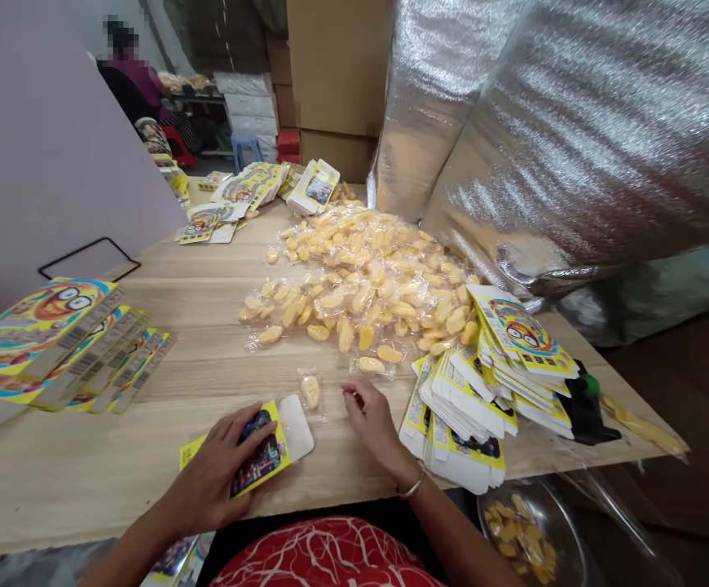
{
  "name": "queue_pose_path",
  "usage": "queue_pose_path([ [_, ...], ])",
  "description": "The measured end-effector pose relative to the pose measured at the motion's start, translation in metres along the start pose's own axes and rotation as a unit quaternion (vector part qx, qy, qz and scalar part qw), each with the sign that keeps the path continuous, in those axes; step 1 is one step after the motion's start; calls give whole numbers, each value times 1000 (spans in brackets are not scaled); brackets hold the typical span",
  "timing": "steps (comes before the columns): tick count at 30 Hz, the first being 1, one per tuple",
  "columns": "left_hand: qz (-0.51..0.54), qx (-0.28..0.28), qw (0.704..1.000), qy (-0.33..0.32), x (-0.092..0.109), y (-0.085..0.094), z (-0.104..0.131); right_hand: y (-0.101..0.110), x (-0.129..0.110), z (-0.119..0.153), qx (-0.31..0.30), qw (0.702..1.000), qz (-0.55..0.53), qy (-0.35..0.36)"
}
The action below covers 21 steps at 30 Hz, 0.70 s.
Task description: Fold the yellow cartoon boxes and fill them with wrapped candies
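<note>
My left hand point(229, 465) lies over a small yellow printed carton point(272, 456), fingers wrapped across its top face. The carton lies near the table's front edge, its white end flap point(297, 428) sticking out to the right. Just beyond that flap is a single pale-yellow oval piece in a clear wrapper point(310, 393). My right hand point(372, 420) hovers right of this piece, apart from it. Its fingers are loosely curled, with a gap beside the thumb and nothing visible between them. A heap of the same wrapped pieces point(367, 277) spreads beyond both hands.
Flat cartons point(458, 399) are stacked at right beside a black tape dispenser point(592, 408). Filled-out printed boxes point(42, 334) stand at left. Silver foil sheeting point(574, 139) borders the back right. A metal bowl of pieces point(565, 522) sits below the table. A person point(138, 77) sits far back.
</note>
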<state>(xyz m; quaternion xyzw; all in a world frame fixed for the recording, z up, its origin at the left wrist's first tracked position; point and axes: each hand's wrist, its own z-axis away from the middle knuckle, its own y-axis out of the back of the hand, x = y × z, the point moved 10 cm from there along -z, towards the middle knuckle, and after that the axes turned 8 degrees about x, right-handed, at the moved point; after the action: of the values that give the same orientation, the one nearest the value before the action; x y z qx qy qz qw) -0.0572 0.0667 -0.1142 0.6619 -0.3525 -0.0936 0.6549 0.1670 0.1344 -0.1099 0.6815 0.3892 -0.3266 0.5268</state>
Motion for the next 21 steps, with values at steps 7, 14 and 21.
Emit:
queue_pose_path([
  [7,-3,2,1000,10,-1,1,0,-55,-21,-10,-42,987,148,44],
  [14,-15,20,1000,0,-3,1,-1,-22,-18,3,-33,999,11,-16],
  [21,-42,51,997,-29,-8,-5,6,367,61,135,416,828,321,-196],
])
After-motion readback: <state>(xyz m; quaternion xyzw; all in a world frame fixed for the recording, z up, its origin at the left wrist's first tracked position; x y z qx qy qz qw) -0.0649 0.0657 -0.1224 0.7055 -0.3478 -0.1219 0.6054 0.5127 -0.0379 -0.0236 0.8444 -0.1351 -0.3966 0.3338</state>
